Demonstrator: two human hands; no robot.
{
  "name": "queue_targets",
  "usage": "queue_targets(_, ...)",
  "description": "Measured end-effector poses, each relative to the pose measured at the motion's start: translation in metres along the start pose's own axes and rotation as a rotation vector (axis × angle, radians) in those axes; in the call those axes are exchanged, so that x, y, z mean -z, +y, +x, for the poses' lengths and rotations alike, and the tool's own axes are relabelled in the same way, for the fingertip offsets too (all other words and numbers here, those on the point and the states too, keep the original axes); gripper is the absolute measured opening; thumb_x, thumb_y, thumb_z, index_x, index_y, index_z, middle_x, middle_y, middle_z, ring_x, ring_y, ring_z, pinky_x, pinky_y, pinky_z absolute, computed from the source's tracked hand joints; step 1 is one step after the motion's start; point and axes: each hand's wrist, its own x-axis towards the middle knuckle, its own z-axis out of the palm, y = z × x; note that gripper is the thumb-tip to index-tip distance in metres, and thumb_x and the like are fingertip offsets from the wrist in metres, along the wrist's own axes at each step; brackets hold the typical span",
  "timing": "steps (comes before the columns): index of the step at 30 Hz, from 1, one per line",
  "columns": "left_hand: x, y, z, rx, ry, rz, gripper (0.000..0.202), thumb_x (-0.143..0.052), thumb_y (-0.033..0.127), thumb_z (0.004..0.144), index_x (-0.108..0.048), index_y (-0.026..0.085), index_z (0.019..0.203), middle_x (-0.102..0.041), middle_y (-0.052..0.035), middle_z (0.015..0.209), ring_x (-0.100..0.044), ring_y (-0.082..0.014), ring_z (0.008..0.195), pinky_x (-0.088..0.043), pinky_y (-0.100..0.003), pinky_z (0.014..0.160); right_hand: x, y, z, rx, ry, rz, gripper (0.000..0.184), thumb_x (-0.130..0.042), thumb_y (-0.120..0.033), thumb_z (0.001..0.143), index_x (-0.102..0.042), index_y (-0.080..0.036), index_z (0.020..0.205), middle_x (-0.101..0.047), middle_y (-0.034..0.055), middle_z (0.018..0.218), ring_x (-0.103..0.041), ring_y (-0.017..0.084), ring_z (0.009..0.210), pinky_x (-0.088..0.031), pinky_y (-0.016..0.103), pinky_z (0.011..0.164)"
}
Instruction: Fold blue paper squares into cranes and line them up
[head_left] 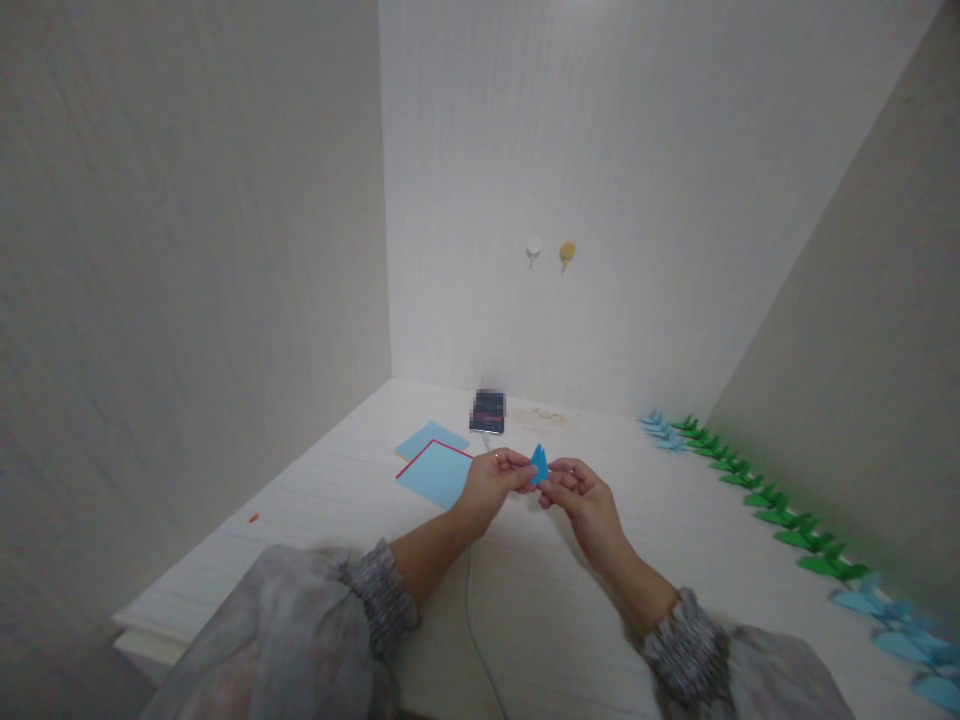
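Observation:
A small piece of folded blue origami paper [539, 466] is held up above the white table, its narrow points facing upward. My left hand [495, 488] pinches its left side between thumb and fingers; a ring shows on one finger. From the other side, my right hand [581, 497] grips the lower right edge with thumb and fingertips. To the left of my left hand lie square sheets of light blue paper [435, 473], the front one with a red edge along its far sides.
A phone [488, 412] stands near the back wall, and a white cable [480, 640] runs toward me. Rows of green folded paper pieces [780, 510] and light blue ones [900, 625] line the right side. An orange scrap [253, 518] lies left. Two hooks [568, 252] hang on the wall.

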Motion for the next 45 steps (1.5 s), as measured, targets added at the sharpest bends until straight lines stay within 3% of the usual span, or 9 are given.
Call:
queue_targets(8,-0.001,0.002,-0.002,-0.055,-0.127,-0.041,0.043,-0.07,0.021,0.049,-0.051,0.014,0.088,-0.06,-0.0013,0.068,-0.056,-0.0108,0.06,-0.043,-0.026,0.063,0.003,-0.003,0.003,0.063,0.04,-0.061,0.02,-0.063,-0.026,0.062,-0.051,-0.019,0.077,-0.058,-0.0019,0.063,-0.053,0.011,0.053,-0.041,0.025,0.055)
queue_targets(20,0.003,0.0,0.001,-0.1,-0.081,0.035,0.029,-0.069,0.02,0.049,-0.057,0.011,0.074,-0.06,-0.0025,0.068,-0.054,-0.0098,0.063,-0.042,-0.024,0.066,0.003,-0.001,0.004,-0.004,0.024,-0.088,0.021,-0.063,-0.027,0.06,-0.055,-0.017,0.076,-0.059,-0.0008,0.061,-0.053,0.011,0.051,-0.041,0.024,0.05)
queue_targets(33,0.008,0.001,0.001,0.012,-0.177,0.078,0.021,-0.068,0.02,0.049,-0.062,0.013,0.067,-0.063,-0.0015,0.063,-0.055,-0.0113,0.058,-0.042,-0.025,0.061,0.008,-0.005,0.001,0.021,-0.027,-0.172,0.013,-0.061,-0.026,0.061,-0.058,-0.016,0.069,-0.057,-0.0019,0.05,-0.053,0.012,0.05,-0.041,0.027,0.057)
queue_targets(45,0.007,0.006,-0.002,0.035,-0.27,-0.006,0.018,-0.065,0.021,0.053,-0.06,0.012,0.068,-0.061,-0.0018,0.063,-0.055,-0.0114,0.058,-0.043,-0.026,0.062,0.007,-0.009,-0.003,0.097,-0.09,-0.136,0.007,-0.058,-0.025,0.064,-0.057,-0.018,0.064,-0.054,-0.002,0.056,-0.05,0.012,0.055,-0.039,0.026,0.058)
